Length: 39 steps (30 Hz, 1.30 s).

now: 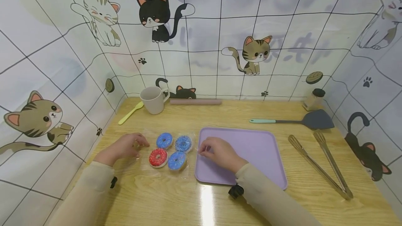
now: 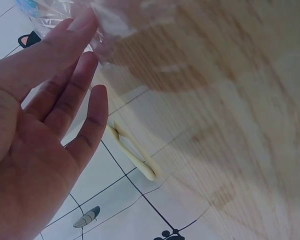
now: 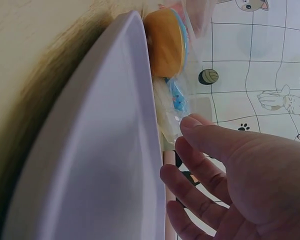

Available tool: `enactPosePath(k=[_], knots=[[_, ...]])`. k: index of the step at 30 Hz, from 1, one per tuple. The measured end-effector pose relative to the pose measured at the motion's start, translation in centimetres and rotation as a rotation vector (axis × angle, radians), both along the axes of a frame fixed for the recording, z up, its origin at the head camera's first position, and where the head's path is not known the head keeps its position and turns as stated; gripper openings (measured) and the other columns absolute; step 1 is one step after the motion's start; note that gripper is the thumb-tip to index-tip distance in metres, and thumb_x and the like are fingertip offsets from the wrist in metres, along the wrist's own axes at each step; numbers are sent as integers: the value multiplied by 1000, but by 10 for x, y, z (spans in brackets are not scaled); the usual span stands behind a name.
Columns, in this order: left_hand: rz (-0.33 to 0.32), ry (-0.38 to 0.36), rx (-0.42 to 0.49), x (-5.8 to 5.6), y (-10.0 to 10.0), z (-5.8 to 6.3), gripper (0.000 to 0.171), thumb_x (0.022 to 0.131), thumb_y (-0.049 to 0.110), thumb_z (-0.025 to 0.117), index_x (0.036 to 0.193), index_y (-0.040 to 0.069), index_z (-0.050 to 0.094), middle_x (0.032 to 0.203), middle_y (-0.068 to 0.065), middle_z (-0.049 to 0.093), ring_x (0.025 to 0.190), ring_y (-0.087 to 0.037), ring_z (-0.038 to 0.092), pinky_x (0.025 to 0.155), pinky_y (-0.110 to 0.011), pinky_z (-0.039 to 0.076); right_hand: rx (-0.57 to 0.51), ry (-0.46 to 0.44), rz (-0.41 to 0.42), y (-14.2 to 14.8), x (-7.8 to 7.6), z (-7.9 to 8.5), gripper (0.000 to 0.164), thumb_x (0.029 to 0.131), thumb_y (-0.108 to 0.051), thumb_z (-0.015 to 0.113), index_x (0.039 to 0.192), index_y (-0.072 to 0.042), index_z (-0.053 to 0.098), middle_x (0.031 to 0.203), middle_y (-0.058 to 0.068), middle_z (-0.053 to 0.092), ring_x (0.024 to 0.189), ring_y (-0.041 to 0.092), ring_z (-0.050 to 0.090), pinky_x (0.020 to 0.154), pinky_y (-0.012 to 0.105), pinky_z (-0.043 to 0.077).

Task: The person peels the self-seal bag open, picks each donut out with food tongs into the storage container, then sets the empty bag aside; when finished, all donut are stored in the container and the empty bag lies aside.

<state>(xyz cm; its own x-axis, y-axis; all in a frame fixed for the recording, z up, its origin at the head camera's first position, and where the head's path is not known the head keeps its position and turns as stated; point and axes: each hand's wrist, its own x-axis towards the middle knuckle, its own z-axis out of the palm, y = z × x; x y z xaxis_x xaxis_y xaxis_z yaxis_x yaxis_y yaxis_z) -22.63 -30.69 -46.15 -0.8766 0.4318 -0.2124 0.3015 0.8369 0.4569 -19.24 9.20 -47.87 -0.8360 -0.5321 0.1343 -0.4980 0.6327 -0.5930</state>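
Note:
A clear plastic bag (image 1: 147,166) lies on the table with three blue-iced toy donuts (image 1: 177,160) and a red-iced one (image 1: 158,157) in it. At its left edge my left hand (image 1: 128,144) pinches the film between thumb and forefinger, the other fingers loosely bent. My right hand (image 1: 220,152), over the left part of a lilac tray (image 1: 251,149), pinches the bag's right edge with thumb and fingertip. In the right wrist view a donut's tan side (image 3: 165,42) shows just past the tray rim.
Behind the bag stand a beige mug (image 1: 153,101), a yellow-green spoon (image 1: 130,113) and a rolling pin (image 1: 195,102). To the right lie a spatula (image 1: 317,119) and metal tongs (image 1: 326,173), with a small black-capped jar (image 1: 314,99) by the back wall.

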Motion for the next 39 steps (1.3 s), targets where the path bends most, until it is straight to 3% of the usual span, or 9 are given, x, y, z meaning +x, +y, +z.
enactPosePath(k=[15, 22, 26, 32, 39], knots=[[-14, -16, 8, -2, 2, 3, 41, 76, -5, 85, 112, 13, 78, 122, -8, 69, 118, -35, 64, 102, -56, 51, -3, 14, 6, 12, 7, -1, 7, 90, -20, 81, 87, -25, 77, 90, -14, 70, 86, 6, 64, 82, 30, 53], [-12, -7, 2, -4, 0, 2, 41, 76, -5, 86, 112, 13, 79, 121, -7, 69, 116, -33, 65, 101, -54, 52, -39, -25, 12, 15, 5, 2, 11, 90, -17, 81, 100, -20, 80, 96, -9, 74, 89, 13, 68, 81, 32, 55], [-21, -4, 9, -2, 2, 3, 40, 76, -5, 86, 112, 12, 78, 120, -7, 69, 112, -31, 66, 98, -53, 54, -65, -43, 0, 17, 5, 5, 14, 90, -16, 81, 103, -20, 80, 97, -9, 75, 89, 15, 68, 79, 33, 55], [-25, -1, 19, 0, 4, 3, 39, 77, -4, 86, 112, 10, 78, 118, -7, 69, 109, -30, 66, 95, -51, 55, -14, -52, -17, 19, 4, 3, 11, 91, -21, 80, 101, -23, 81, 95, -13, 73, 86, 7, 66, 76, 25, 52], [-24, 12, -5, 0, 4, 2, 40, 76, -3, 87, 113, 11, 78, 117, -7, 70, 106, -28, 65, 94, -50, 55, -2, -70, -93, 22, 6, 8, 5, 92, -24, 80, 97, -25, 80, 96, -14, 73, 86, 8, 64, 73, 28, 50]])
